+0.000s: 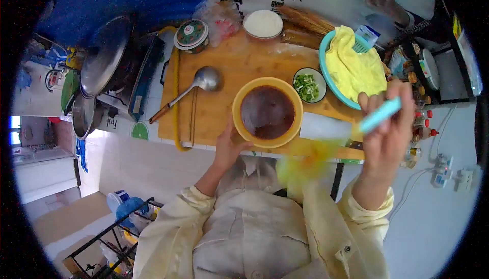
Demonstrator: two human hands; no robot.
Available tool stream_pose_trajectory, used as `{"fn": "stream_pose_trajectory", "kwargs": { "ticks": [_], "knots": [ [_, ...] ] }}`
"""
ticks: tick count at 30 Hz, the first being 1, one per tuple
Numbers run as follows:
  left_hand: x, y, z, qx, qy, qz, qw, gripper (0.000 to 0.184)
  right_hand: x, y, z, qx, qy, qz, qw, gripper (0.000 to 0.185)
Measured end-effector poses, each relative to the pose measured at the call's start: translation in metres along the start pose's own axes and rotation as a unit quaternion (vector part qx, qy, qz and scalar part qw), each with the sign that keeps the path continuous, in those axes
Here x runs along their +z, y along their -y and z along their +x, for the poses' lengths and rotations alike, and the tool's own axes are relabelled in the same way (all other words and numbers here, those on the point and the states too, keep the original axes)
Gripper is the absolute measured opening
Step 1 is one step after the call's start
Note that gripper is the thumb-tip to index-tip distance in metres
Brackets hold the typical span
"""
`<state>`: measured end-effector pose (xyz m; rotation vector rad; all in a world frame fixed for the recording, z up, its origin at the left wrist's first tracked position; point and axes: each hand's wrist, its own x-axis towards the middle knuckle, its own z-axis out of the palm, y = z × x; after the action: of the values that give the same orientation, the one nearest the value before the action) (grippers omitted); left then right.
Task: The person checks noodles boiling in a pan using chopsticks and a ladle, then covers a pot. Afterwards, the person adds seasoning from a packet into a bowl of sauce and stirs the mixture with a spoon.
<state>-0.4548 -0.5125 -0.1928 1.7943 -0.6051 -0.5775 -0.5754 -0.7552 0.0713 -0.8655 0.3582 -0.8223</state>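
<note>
My left hand [228, 149] is wrapped round the left side of a yellow bowl [237, 118] holding dark reddish-brown liquid, at the front edge of the wooden board [229, 55]. Raised at the right, my right hand [382, 136] grips a light blue handle [379, 115]. A yellow-green thing [308, 164], smeared by motion, shows between that hand and the bowl; whether it joins the handle I cannot tell. Beside the bowl lies a cleaver [325, 126] with a dark handle. Chopped greens [306, 86] fill a small bowl behind the blade.
A metal ladle [206, 78] and chopsticks [193, 118] lie left on the board. Behind are a lidded pot [192, 34] and a bowl of white powder [263, 24]. A turquoise basket [326, 75] holds yellow cloth [354, 65]. Bottles [424, 123] stand right, a wok [104, 57] left.
</note>
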Motion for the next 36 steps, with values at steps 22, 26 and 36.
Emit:
{"fn": "stream_pose_trajectory", "kwargs": {
  "ticks": [22,26,36],
  "knots": [
    [-0.002,0.005,0.002,0.026,0.035,-0.001,0.999,0.095,-0.155,-0.155,-0.044,-0.088,0.102,-0.581,0.803,0.022],
    [0.001,0.009,0.003,0.044,-0.008,0.039,0.998,0.108,-0.152,-0.151,-0.046,-0.041,0.074,-0.594,0.8,0.02],
    [0.0,0.005,0.004,0.003,0.01,0.0,1.0,0.108,-0.167,-0.171,-0.055,0.179,-0.049,-0.357,0.915,0.021]
  ]
}}
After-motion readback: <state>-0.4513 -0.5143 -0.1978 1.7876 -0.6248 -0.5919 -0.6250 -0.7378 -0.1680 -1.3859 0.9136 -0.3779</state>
